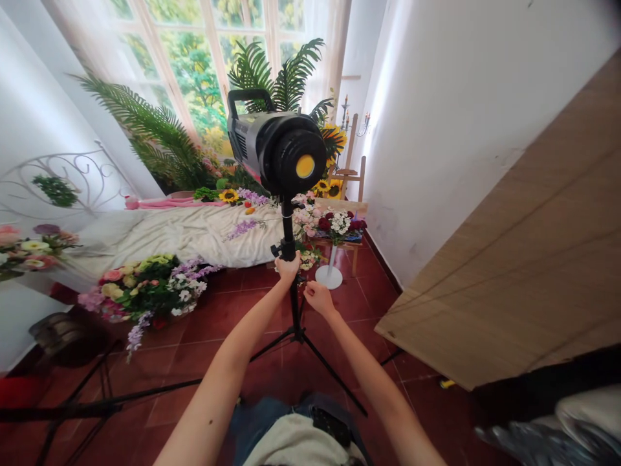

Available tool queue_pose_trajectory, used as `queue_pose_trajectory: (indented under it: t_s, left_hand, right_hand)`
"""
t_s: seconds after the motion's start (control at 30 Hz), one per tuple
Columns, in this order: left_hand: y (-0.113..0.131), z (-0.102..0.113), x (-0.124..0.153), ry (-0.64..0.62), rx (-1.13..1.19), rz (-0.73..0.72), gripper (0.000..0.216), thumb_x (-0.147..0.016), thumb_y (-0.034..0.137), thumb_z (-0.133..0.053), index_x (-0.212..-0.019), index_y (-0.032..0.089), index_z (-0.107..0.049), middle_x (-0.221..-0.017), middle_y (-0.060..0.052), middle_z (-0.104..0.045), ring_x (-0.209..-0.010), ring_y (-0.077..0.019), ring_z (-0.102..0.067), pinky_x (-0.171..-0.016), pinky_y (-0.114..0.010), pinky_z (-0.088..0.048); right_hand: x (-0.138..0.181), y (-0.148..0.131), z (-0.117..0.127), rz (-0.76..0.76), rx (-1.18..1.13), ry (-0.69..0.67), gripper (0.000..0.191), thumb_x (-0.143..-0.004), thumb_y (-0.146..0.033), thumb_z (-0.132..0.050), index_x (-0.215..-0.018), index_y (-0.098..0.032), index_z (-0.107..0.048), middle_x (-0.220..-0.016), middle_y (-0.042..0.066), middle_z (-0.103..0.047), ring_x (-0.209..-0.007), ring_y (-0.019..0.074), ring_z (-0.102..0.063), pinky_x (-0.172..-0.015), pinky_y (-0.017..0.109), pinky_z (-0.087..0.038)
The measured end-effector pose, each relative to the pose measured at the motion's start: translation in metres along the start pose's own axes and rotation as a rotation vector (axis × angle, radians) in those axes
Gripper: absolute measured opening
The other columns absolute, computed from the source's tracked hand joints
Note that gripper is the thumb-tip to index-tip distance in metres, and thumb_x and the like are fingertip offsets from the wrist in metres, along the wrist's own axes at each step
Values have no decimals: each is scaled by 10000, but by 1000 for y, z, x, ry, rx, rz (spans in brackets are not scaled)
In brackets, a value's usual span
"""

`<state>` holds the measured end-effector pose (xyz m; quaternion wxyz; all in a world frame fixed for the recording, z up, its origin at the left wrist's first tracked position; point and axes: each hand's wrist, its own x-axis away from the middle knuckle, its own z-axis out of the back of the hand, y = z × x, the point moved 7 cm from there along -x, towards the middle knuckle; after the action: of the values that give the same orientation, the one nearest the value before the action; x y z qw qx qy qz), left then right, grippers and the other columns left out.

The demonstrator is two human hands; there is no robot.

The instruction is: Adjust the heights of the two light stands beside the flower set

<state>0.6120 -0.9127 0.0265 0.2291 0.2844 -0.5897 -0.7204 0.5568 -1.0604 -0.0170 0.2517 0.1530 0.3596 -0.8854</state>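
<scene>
A black light stand (294,304) rises in front of me on spread tripod legs. On its top sits a studio light (276,145) with a carrying handle and a round yellow front. My left hand (288,266) is wrapped around the stand's column, just below a clamp knob (277,251). Close to the right side of the column is my right hand (319,298), its fingers curled together near a lower part of the stand. Whatever lies between those fingers is too small or hidden to make out.
Behind the stand is a bed (194,233) with a cream cover. Artificial flowers (145,285) hang at its near side. A white pedestal (330,275) with flowers stands right of the column. A wooden panel (514,259) leans at right. Other stand legs (58,411) cross the floor at left.
</scene>
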Motion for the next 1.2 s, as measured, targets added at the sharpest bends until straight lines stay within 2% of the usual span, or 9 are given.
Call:
queue_pose_trajectory:
  t_s: [0.13,0.3,0.43,0.57,0.8,1.0,1.2]
  left_hand:
    - [-6,0,-3,16,-71,-36,270,-616,394,-673,-619,124,-657,-567,-92,-650,-676,-235,-663,-618,-290,-507]
    - [-22,-1,0,24,-94,-25,317,-625,429,-667,-643,113,-660,-617,-123,-667,-665,-238,-660,-569,-286,-494]
    - [-34,-7,2,-80,11,-5,294,-643,396,-666,-650,102,-665,-632,-116,-672,-624,-210,-651,-553,-269,-486]
    - [-39,-11,3,-164,133,6,263,-628,330,-691,-731,89,-682,-686,-108,-691,-673,-198,-656,-574,-248,-489]
    - [-43,-10,1,-208,85,5,320,-629,383,-689,-713,75,-678,-687,-112,-689,-652,-190,-648,-556,-237,-469]
    - [-46,-12,-1,-258,76,20,304,-628,371,-688,-718,80,-683,-684,-106,-687,-649,-186,-643,-578,-250,-478]
    - [-48,-14,-3,-268,68,2,329,-633,406,-670,-662,79,-663,-655,-95,-671,-609,-165,-618,-579,-249,-475]
  right_hand:
    - [5,-4,5,-23,-2,27,228,-782,-228,-441,-568,-194,-371,-580,-33,-438,-544,91,-406,-534,212,-236]
    - [5,-13,12,-48,8,42,251,-796,-355,-474,-605,-198,-428,-596,-31,-469,-542,93,-413,-527,214,-244]
    - [0,-16,17,-74,38,52,238,-800,-390,-471,-660,-198,-472,-614,-26,-502,-547,97,-430,-523,213,-245]
    - [-9,-18,24,-69,98,30,265,-804,-452,-481,-736,-197,-508,-668,-14,-547,-557,103,-453,-523,222,-239]
    - [-29,-27,34,46,241,-93,374,-799,-572,-495,-838,-203,-543,-794,47,-612,-671,151,-530,-531,250,-211]
    - [-32,-26,29,88,229,-156,385,-824,-567,-480,-895,-201,-579,-840,94,-618,-771,186,-551,-568,249,-255]
    - [-25,-23,15,55,162,-122,364,-904,-488,-371,-847,-198,-583,-813,88,-624,-719,163,-550,-568,243,-258]
